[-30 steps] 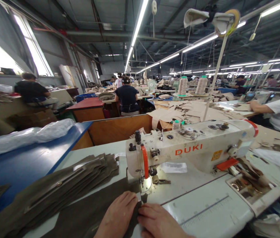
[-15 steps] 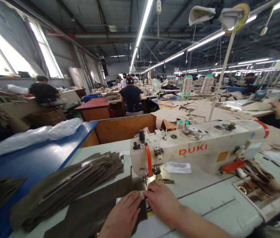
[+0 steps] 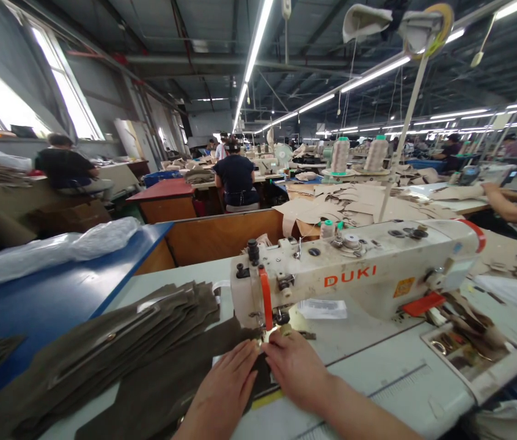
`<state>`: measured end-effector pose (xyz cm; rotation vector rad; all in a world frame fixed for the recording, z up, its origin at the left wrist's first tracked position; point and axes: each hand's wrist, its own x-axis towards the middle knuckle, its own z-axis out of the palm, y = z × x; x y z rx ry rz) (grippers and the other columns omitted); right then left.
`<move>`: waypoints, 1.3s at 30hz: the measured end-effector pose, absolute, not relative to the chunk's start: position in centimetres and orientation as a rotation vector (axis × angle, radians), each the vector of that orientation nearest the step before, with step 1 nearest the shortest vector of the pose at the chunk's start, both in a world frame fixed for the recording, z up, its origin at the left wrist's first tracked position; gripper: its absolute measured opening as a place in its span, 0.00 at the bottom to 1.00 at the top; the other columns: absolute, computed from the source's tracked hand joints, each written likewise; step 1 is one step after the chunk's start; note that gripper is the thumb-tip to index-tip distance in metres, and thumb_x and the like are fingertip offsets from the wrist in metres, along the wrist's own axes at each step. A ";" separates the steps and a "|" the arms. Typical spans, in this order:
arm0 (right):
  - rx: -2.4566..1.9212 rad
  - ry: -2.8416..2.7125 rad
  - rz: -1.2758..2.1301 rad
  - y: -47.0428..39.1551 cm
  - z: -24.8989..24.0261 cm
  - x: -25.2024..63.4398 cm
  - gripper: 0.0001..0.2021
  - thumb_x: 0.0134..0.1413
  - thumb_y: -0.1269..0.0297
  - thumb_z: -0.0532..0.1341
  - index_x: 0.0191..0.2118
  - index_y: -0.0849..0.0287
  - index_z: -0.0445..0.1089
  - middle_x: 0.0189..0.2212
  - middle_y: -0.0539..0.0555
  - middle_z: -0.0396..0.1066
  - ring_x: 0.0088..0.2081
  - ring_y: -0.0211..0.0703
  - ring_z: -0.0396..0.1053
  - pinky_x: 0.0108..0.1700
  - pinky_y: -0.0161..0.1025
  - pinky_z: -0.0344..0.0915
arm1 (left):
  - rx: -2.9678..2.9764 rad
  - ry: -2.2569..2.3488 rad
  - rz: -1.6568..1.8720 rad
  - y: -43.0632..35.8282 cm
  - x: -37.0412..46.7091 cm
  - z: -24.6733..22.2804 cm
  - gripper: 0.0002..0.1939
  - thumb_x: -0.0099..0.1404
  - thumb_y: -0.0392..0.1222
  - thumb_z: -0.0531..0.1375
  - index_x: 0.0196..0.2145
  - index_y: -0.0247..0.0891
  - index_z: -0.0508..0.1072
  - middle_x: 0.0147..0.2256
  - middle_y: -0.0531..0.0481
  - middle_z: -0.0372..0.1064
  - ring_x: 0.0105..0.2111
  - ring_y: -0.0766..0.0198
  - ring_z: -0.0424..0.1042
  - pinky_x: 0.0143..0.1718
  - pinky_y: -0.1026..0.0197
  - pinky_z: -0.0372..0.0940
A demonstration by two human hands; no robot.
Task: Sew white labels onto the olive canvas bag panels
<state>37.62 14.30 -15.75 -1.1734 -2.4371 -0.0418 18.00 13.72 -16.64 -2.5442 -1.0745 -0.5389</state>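
Observation:
Dark olive fabric (image 3: 167, 373) lies on the pale table, its right end under the needle area of a white sewing machine (image 3: 359, 275) marked DUKI. Pressing on this cloth, my left hand (image 3: 228, 379) has its fingers stretched out flat, fingertips just before the presser foot. My right hand (image 3: 295, 366) is beside it, fingers bent and pinched together at the fabric's edge near the needle; what they grip is too small to name. A small white piece shows by my left hand. The needle tip is partly hidden.
Left, a stack of olive pieces (image 3: 116, 342) lies beside a blue table (image 3: 70, 293) with clear plastic wrap (image 3: 102, 238). An open tray (image 3: 473, 360) with metal parts is at the right. Thread cones (image 3: 340, 156) and beige pieces stand behind. Other people sit farther off.
Both hands and the olive fabric have moved slightly forward, toward the presser foot. The whole view has shifted a little, so the machine and tables appear farther left.

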 end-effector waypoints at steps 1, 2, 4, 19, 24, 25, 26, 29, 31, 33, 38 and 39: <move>-1.173 -2.425 -0.042 14.3 -15.8 37.6 0.04 0.59 0.72 0.58 0.40 0.59 0.67 0.37 0.53 0.70 0.40 0.46 0.65 0.46 0.41 0.62 | -2.526 -1.064 -0.533 13.7 18.0 -16.6 0.17 0.68 0.38 0.50 0.51 0.39 0.70 0.49 0.49 0.75 0.48 0.61 0.74 0.49 0.58 0.71; -1.169 -2.416 -0.044 14.3 -15.8 37.5 0.04 0.59 0.72 0.58 0.40 0.59 0.67 0.37 0.53 0.69 0.40 0.45 0.65 0.45 0.41 0.62 | -2.510 -1.050 -0.525 13.6 18.0 -16.5 0.16 0.68 0.38 0.49 0.51 0.39 0.70 0.48 0.49 0.75 0.48 0.61 0.74 0.48 0.58 0.71; -1.161 -2.415 -0.059 14.3 -15.9 37.5 0.03 0.60 0.72 0.58 0.38 0.58 0.67 0.36 0.53 0.69 0.39 0.45 0.65 0.45 0.40 0.61 | -2.491 -1.006 -0.519 13.3 17.9 -16.6 0.16 0.68 0.38 0.49 0.50 0.39 0.70 0.48 0.50 0.75 0.47 0.61 0.74 0.47 0.59 0.72; -1.206 -2.427 -0.041 14.2 -15.8 37.6 0.03 0.59 0.72 0.59 0.35 0.58 0.68 0.33 0.52 0.69 0.38 0.45 0.63 0.44 0.41 0.59 | -2.502 -0.978 -0.638 13.3 18.4 -16.7 0.16 0.68 0.38 0.50 0.51 0.38 0.69 0.47 0.48 0.76 0.46 0.60 0.75 0.46 0.59 0.72; -1.216 -2.381 -0.073 14.3 -16.3 37.7 0.03 0.59 0.72 0.59 0.36 0.58 0.68 0.33 0.52 0.69 0.38 0.46 0.63 0.44 0.42 0.59 | -2.520 -0.980 -0.666 13.8 18.5 -16.6 0.16 0.68 0.39 0.50 0.51 0.38 0.69 0.47 0.48 0.75 0.46 0.60 0.75 0.46 0.58 0.72; -1.216 -2.375 -0.080 14.3 -16.3 37.7 0.03 0.59 0.72 0.58 0.35 0.58 0.68 0.33 0.52 0.69 0.38 0.46 0.63 0.44 0.42 0.59 | -2.537 -0.994 -0.674 13.9 18.5 -16.7 0.16 0.68 0.39 0.51 0.52 0.39 0.69 0.48 0.48 0.75 0.47 0.60 0.75 0.47 0.58 0.72; -1.217 -2.371 -0.087 14.3 -16.3 37.7 0.03 0.59 0.72 0.58 0.34 0.58 0.67 0.33 0.52 0.68 0.38 0.46 0.63 0.43 0.41 0.59 | -2.555 -1.010 -0.681 13.9 18.5 -16.7 0.17 0.67 0.39 0.51 0.52 0.40 0.68 0.48 0.48 0.75 0.47 0.60 0.74 0.48 0.58 0.71; -1.212 -2.377 -0.102 14.3 -16.2 37.7 0.04 0.59 0.72 0.58 0.33 0.58 0.67 0.32 0.52 0.68 0.37 0.45 0.62 0.42 0.41 0.59 | -2.588 -1.048 -0.705 14.1 18.5 -16.9 0.17 0.67 0.39 0.52 0.53 0.41 0.68 0.49 0.48 0.74 0.48 0.60 0.73 0.49 0.57 0.70; -1.208 -2.387 -0.106 14.3 -16.1 37.6 0.04 0.59 0.73 0.57 0.33 0.58 0.67 0.32 0.52 0.68 0.37 0.45 0.62 0.42 0.41 0.58 | -2.583 -1.033 -0.701 14.2 18.5 -16.9 0.17 0.67 0.39 0.52 0.53 0.40 0.68 0.49 0.48 0.74 0.48 0.60 0.74 0.49 0.57 0.71; -1.205 -2.392 -0.111 14.4 -16.1 37.6 0.05 0.59 0.73 0.57 0.33 0.59 0.67 0.31 0.52 0.68 0.36 0.45 0.62 0.42 0.42 0.58 | -2.570 -0.998 -0.690 14.4 18.5 -16.8 0.17 0.67 0.38 0.52 0.52 0.38 0.68 0.48 0.48 0.75 0.48 0.60 0.74 0.48 0.58 0.71; -1.209 -2.373 -0.096 14.5 -16.3 37.5 0.04 0.59 0.73 0.57 0.34 0.59 0.67 0.32 0.52 0.68 0.37 0.45 0.62 0.43 0.41 0.59 | -2.590 -0.992 -0.711 14.6 18.4 -16.6 0.17 0.67 0.38 0.52 0.53 0.40 0.68 0.49 0.48 0.74 0.49 0.61 0.73 0.49 0.58 0.70; -1.211 -2.368 -0.099 14.5 -16.3 37.5 0.04 0.59 0.73 0.57 0.34 0.59 0.67 0.32 0.52 0.68 0.37 0.45 0.62 0.43 0.41 0.59 | -2.599 -0.999 -0.721 14.6 18.4 -16.6 0.18 0.67 0.38 0.53 0.53 0.40 0.68 0.49 0.49 0.74 0.49 0.61 0.73 0.49 0.58 0.70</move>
